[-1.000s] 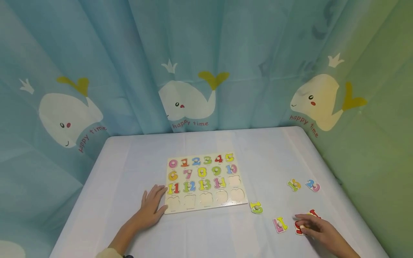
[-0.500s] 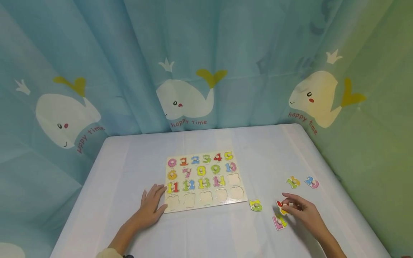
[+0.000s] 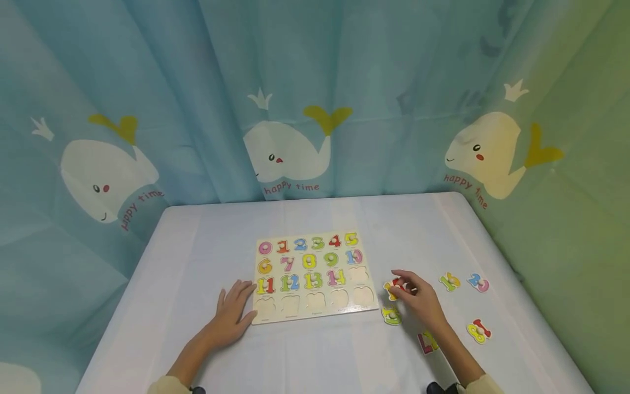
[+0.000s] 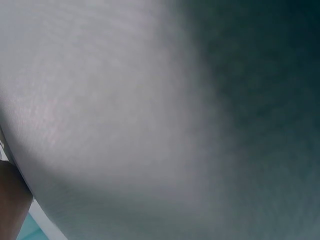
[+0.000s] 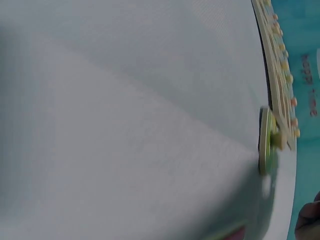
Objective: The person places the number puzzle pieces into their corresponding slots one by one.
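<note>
While the left hand [image 3: 231, 317] lies flat, fingers spread, on the puzzle board's [image 3: 315, 314] near-left corner, the right hand [image 3: 418, 300] pinches a red-and-yellow number piece [image 3: 394, 287] just right of the board — long axis roughly left-right, facing up.

Between the wooden number puzzle board [image 3: 315, 276] and the right hand [image 3: 418, 298] lies a narrow strip of white desk [image 3: 344, 355], partly blocked by a green number piece [image 3: 392, 316]. Loose number pieces [image 3: 462, 282] dot the right side. Bare desk spans the near edge and behind the board.
</note>
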### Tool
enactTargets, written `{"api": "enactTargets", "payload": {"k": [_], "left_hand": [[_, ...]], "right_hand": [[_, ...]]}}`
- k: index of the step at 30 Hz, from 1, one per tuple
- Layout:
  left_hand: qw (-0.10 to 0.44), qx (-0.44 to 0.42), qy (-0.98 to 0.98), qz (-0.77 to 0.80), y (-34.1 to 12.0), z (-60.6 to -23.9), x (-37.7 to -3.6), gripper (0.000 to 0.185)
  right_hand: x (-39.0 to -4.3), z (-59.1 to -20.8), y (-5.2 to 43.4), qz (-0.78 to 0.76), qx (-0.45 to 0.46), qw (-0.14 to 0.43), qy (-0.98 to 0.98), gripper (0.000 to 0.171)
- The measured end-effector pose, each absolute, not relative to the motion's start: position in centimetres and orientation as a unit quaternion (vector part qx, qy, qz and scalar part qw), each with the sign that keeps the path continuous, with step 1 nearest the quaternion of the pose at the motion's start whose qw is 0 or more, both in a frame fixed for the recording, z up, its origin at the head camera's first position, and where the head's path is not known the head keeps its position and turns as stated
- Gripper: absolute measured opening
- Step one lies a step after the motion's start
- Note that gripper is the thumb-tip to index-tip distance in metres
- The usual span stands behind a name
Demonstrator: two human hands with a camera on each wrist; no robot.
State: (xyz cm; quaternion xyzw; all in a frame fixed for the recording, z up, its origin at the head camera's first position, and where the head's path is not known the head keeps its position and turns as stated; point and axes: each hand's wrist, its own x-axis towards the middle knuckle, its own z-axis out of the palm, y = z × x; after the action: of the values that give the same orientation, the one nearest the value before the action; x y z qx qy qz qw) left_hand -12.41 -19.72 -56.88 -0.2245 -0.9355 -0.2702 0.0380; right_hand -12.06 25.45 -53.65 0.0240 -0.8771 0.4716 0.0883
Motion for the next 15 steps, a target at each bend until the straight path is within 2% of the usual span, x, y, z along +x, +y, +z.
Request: {"api": "enactTargets", "payload": {"k": [6, 15], "left_hand": [[0.031, -0.227, -0.936, -0.269, -19.7, -56.9, -12.3, 0.056], [0.016, -0.217, -0.938, -0.269, -19.7, -56.5, -12.4, 0.056]], "right_hand": [[-13.8, -54.0, 23.2, 0.461, -0.018, 0.019, -0.887, 0.044], [-16.5, -54.2, 20.6, 0.438, -0.009, 0.022, -0.899, 0.045]]}}
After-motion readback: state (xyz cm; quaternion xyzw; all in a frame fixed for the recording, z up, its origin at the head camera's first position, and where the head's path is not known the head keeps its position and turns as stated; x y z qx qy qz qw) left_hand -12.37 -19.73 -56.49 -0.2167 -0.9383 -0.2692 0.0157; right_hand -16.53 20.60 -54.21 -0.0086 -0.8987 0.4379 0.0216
